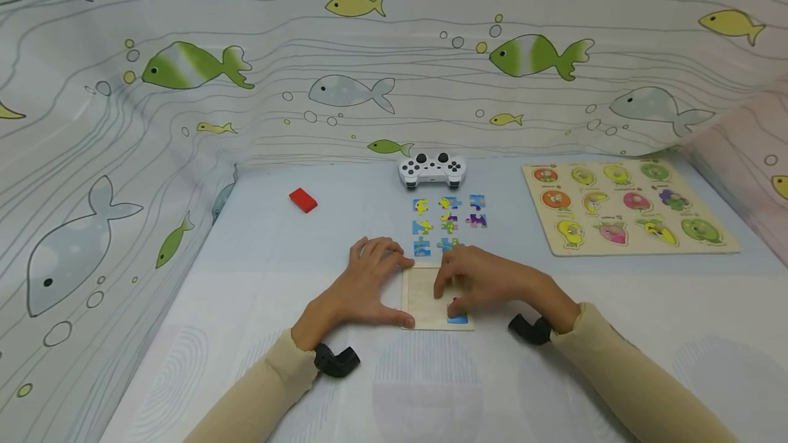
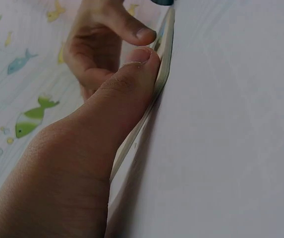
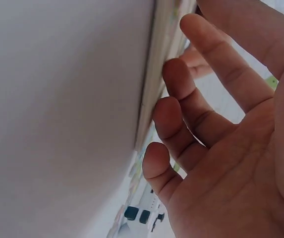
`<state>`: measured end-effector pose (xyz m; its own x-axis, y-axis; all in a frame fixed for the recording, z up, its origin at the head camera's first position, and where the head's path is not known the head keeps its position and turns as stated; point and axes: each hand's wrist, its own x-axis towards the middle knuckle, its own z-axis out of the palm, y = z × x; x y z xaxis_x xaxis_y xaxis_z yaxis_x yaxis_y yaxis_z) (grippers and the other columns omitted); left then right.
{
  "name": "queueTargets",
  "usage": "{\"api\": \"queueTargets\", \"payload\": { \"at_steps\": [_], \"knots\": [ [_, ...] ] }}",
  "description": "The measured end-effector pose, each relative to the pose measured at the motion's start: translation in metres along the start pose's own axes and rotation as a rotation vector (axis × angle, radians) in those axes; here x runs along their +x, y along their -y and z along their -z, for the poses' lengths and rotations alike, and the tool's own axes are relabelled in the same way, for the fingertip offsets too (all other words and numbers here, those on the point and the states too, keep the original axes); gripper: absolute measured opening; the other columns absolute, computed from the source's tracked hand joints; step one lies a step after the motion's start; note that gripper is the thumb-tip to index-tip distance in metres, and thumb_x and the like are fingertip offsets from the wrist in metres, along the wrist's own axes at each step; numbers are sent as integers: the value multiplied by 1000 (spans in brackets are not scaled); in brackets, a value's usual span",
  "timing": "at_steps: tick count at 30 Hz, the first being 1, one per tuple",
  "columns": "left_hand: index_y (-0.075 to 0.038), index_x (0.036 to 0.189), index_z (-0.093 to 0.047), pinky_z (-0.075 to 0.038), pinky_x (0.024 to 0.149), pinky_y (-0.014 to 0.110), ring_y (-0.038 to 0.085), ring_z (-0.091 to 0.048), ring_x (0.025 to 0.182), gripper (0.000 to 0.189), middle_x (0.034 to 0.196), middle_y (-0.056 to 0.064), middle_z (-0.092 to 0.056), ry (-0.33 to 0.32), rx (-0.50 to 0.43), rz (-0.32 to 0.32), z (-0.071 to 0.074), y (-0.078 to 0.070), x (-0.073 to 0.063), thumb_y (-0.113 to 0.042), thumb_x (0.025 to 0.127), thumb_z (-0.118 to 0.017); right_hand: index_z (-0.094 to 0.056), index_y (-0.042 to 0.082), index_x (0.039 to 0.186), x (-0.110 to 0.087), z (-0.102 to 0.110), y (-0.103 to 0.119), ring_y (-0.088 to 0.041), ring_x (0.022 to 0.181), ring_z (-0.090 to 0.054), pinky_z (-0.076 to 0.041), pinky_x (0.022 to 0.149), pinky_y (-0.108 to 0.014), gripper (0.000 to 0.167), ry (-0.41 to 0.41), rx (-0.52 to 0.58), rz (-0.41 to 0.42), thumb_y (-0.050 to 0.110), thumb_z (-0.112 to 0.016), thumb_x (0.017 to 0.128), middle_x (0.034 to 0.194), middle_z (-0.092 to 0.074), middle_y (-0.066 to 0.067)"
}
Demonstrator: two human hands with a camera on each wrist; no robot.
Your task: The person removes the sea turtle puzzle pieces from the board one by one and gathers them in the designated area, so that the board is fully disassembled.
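Note:
A small square wooden puzzle tray (image 1: 425,303) lies flat on the table. My left hand (image 1: 367,286) holds it at its left side, index finger by the far corner and thumb (image 2: 132,74) on the near corner. Over the tray's right half is my right hand (image 1: 486,279), its thumb touching a blue jigsaw piece (image 1: 458,319) in the near right corner. Its index finger points down at the tray's middle, apart from the thumb. The right wrist view shows the other fingers (image 3: 169,116) loosely bent beside the tray's edge (image 3: 151,74). My right hand partly hides the piece.
Several loose jigsaw pieces (image 1: 421,227) lie in rows beyond the tray. Behind them sits a white game controller (image 1: 433,171). A red block (image 1: 303,200) is at the back left, and a wooden fruit puzzle board (image 1: 628,210) at the back right. Fish-patterned cloth walls surround the table.

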<state>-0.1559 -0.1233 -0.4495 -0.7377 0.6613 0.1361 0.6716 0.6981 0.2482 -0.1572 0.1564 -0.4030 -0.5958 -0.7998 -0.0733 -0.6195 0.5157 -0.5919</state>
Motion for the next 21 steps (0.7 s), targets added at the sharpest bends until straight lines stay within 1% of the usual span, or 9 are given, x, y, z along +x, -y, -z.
{"api": "queueTargets", "payload": {
  "at_steps": [5, 12, 16, 21],
  "knots": [
    [-27, 137, -56, -15, 117, 63, 22, -32, 142, 91, 138, 0, -45, -19, 2, -13, 0, -1, -1, -82, 66, -71, -76, 31, 105, -9, -3, 3, -11, 96, -48, -41, 87, -32, 27, 7, -50, -6, 33, -87, 80, 100, -60, 8],
    [-27, 138, -56, -15, 118, 63, 22, -32, 142, 92, 138, 0, -45, -9, 5, -2, 1, -2, -1, -83, 66, -71, -76, 33, 112, -18, -5, 5, -10, 101, -48, -43, 90, -32, 35, 17, -58, -36, 33, -87, 79, 105, -60, 10],
    [-27, 138, -56, -15, 118, 63, 23, -32, 142, 92, 138, 1, -45, -8, 0, 3, 2, -3, -1, -83, 66, -71, -77, 34, 111, -20, -5, 4, -11, 100, -48, -43, 88, -31, 35, 11, -63, -18, 32, -88, 78, 104, -59, 10],
    [-28, 139, -56, -15, 118, 63, 23, -32, 142, 93, 138, 0, -45, -11, 2, 2, 1, -3, -1, -82, 65, -72, -77, 35, 106, -20, -4, 5, -10, 98, -46, -41, 86, -30, 33, 7, -54, -14, 32, -90, 76, 102, -57, 9]
  ]
}}
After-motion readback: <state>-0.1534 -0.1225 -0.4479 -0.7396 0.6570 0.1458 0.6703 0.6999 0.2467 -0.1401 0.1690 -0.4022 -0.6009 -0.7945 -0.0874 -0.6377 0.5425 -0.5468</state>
